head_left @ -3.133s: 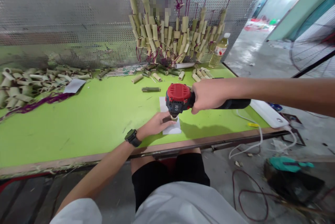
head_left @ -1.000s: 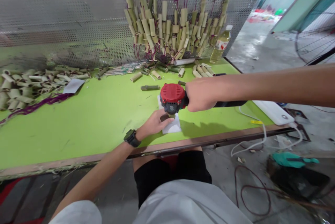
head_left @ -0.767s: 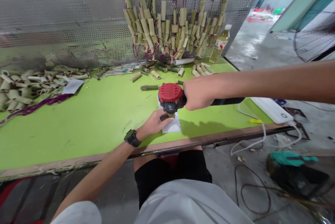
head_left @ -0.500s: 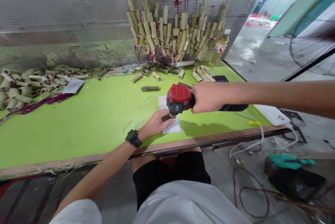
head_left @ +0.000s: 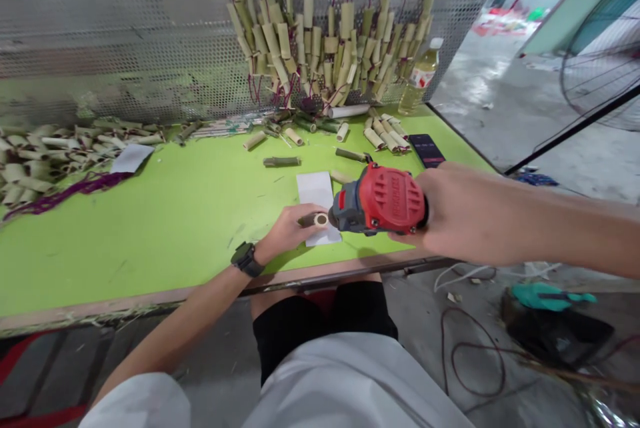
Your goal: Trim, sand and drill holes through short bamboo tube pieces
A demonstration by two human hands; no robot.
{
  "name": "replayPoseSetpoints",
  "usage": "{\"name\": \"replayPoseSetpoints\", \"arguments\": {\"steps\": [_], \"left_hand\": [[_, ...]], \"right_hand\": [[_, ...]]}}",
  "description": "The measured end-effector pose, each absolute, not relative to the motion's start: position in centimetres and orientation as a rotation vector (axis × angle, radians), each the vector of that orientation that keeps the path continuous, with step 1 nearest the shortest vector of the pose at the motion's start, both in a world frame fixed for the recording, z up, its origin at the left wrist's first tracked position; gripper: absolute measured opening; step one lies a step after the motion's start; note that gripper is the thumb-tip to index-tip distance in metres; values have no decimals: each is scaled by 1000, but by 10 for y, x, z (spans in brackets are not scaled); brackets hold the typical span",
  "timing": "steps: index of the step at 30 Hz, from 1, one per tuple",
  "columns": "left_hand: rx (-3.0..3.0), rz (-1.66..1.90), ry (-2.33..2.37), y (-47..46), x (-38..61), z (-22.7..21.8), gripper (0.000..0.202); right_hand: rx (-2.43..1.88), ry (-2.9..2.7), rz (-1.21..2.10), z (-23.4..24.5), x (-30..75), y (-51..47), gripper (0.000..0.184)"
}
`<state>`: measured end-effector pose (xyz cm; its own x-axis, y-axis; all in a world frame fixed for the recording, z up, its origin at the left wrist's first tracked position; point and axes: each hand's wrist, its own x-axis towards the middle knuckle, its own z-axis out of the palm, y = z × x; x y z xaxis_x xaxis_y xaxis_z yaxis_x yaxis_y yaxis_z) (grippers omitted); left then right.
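My left hand (head_left: 290, 231), below a black wristwatch, is closed around a short bamboo tube (head_left: 321, 219), whose round open end faces up toward me. Under it lies a white sheet of paper (head_left: 315, 188) on the green tabletop. In my right hand (head_left: 440, 215) is a red and grey power drill (head_left: 385, 200), its nose pointing left, close beside the tube. The drill's bit cannot be made out from here. Partly behind the drill, a pale bamboo piece (head_left: 341, 177) rests at the paper's right edge.
Strung bamboo tubes (head_left: 345, 28) hang on the perforated metal panel. Loose tubes (head_left: 30, 161) are heaped at the left beside purple cord (head_left: 85, 187). A phone (head_left: 426, 149), an oil bottle (head_left: 421, 78) and bamboo pieces (head_left: 385, 131) stand or lie at the back right.
The drill has moved right, away from the tube, and swung from nose-down to pointing left. The tube's open end now shows. My left hand keeps its hold; the view has shifted slightly.
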<state>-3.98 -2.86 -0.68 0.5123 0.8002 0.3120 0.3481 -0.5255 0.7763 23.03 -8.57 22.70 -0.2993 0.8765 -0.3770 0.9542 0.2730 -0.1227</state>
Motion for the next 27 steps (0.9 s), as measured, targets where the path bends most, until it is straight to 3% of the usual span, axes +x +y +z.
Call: {"name": "replayPoseSetpoints", "arguments": {"steps": [9, 16, 27], "left_hand": [[2134, 920, 858, -26, -41, -16, 22], [2116, 905, 876, -27, -40, -15, 24], [2135, 951, 827, -25, -39, -13, 22]], "right_hand": [[1718, 2200, -552, 217, 220, -89, 27], [1689, 2188, -403, 216, 206, -81, 17], [1634, 2245, -318, 198, 204, -64, 25]]}}
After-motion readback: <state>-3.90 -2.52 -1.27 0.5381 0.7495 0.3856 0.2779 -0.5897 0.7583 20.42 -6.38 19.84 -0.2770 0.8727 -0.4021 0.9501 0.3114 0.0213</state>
